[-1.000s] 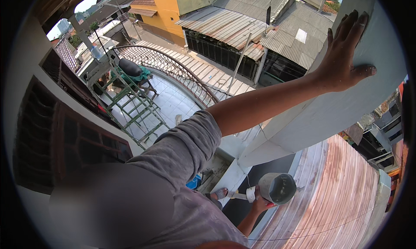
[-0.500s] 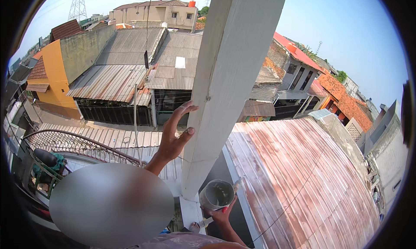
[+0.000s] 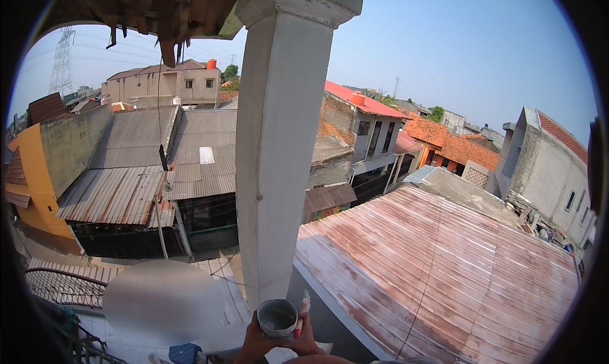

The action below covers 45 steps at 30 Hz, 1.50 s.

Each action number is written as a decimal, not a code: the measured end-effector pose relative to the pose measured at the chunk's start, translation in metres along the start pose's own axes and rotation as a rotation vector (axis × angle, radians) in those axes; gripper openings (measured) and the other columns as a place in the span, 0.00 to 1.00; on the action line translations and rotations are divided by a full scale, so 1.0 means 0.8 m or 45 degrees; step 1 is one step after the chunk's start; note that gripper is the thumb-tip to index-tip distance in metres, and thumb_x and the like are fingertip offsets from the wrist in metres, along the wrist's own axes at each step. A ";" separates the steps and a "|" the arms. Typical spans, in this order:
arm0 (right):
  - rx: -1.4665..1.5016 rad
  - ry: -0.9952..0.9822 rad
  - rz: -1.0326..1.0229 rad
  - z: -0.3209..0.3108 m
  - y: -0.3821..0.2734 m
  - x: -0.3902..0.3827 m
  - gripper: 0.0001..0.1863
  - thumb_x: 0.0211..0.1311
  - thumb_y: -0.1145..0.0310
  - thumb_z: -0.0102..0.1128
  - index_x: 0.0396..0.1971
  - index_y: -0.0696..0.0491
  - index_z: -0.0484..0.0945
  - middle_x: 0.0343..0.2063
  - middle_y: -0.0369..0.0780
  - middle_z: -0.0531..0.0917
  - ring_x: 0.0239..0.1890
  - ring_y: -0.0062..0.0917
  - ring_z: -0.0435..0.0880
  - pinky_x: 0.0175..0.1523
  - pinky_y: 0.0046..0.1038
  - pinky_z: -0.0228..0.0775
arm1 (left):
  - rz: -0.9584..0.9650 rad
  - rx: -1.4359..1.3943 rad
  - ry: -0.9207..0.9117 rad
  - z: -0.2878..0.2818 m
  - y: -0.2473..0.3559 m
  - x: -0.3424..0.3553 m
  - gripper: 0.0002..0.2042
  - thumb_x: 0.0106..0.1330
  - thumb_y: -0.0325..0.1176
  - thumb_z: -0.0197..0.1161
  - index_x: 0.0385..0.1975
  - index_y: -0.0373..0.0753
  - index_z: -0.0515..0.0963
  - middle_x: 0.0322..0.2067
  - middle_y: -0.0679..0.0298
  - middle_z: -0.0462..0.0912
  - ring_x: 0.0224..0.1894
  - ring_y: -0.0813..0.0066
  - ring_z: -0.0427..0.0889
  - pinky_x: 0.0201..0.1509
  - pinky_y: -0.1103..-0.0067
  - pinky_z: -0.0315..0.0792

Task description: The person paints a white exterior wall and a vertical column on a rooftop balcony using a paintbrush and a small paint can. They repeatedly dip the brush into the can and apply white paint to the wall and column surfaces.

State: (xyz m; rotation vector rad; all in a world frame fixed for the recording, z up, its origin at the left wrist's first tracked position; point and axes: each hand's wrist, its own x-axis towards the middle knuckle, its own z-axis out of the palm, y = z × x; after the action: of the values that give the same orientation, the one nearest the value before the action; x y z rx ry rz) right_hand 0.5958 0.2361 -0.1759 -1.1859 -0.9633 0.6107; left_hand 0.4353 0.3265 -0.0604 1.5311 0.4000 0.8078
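A round open tub (image 3: 277, 318), grey inside with a pale rim, sits low in front of me at the foot of the white pillar (image 3: 279, 142). Around its left side curl the fingers of my left hand (image 3: 251, 338). My right hand (image 3: 309, 340) is closed on a paintbrush (image 3: 299, 325) with a red handle and whitish bristles pointing up, and it also rests against the tub's right side. The lower parts of both hands are partly hidden by the tub. The pillar is unevenly whitish, with a worn, moulded top.
Broken wooden eaves (image 3: 152, 9) overhang at the upper left. Below on the right spreads a rusty corrugated roof (image 3: 438, 256); a thin cable crosses it. A curved metal railing (image 3: 66, 286) stands at the lower left, beside a blurred patch. Houses lie beyond.
My left hand has come down from beside the pillar to the tub. The view has tilted up, bringing the pillar's top and the eaves in. The paintbrush stays in my right hand.
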 end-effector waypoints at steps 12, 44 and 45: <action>-0.125 -0.281 0.478 -0.008 -0.126 0.009 0.33 0.58 0.70 0.81 0.48 0.52 0.59 0.50 0.48 0.87 0.48 0.29 0.89 0.53 0.33 0.85 | -0.123 0.204 0.361 -0.041 -0.022 -0.040 0.35 0.43 0.27 0.85 0.55 0.32 0.78 0.50 0.55 0.87 0.52 0.65 0.87 0.60 0.69 0.79; -0.280 -0.669 0.038 0.027 -0.287 0.092 0.13 0.68 0.71 0.68 0.49 0.59 0.87 0.45 0.42 0.90 0.42 0.26 0.91 0.45 0.27 0.84 | 0.067 0.407 0.433 -0.054 -0.036 -0.077 0.44 0.41 0.34 0.89 0.60 0.38 0.69 0.52 0.55 0.84 0.54 0.64 0.86 0.59 0.69 0.80; -0.356 -0.794 0.061 0.029 -0.290 0.100 0.11 0.66 0.75 0.69 0.47 0.58 0.88 0.46 0.41 0.90 0.44 0.25 0.90 0.47 0.27 0.83 | 0.084 0.434 0.434 -0.055 -0.036 -0.075 0.44 0.41 0.34 0.89 0.60 0.38 0.69 0.51 0.55 0.84 0.53 0.64 0.86 0.59 0.69 0.80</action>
State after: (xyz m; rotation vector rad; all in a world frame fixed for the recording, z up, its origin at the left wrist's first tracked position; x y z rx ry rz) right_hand 0.5951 0.2452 0.0702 -1.2915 -1.5891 0.9351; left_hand 0.3698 0.3214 -0.1053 1.7288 0.7727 1.0993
